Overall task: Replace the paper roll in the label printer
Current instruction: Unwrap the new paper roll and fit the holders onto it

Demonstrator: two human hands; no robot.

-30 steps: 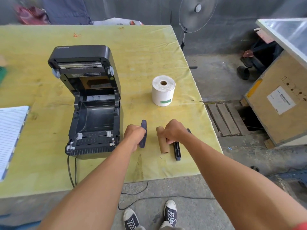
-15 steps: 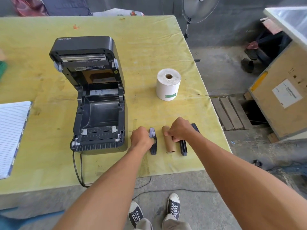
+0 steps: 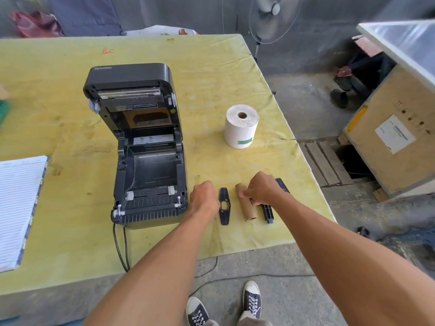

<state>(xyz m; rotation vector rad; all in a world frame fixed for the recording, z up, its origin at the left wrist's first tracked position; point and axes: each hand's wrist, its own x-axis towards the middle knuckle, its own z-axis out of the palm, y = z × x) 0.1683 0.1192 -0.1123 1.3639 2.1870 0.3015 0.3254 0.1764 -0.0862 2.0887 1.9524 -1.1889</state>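
Resting loosely curled and empty beside the black end guide (image 3: pixel 223 205), the left hand (image 3: pixel 203 196) lay near the right hand (image 3: pixel 261 188), which was curled over the cardboard core (image 3: pixel 247 208) (grip indeterminate), while beyond them the paper roll (image 3: pixel 241 127) stood upright beside the open label printer (image 3: pixel 143 156), judged firm, weighty and best grasped round its sides.

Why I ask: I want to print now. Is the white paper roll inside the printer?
No, the white paper roll stands on the table beside the open printer.

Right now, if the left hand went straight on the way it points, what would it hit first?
Probably the paper roll. The left hand points away and right over bare table; depth is hard to judge.
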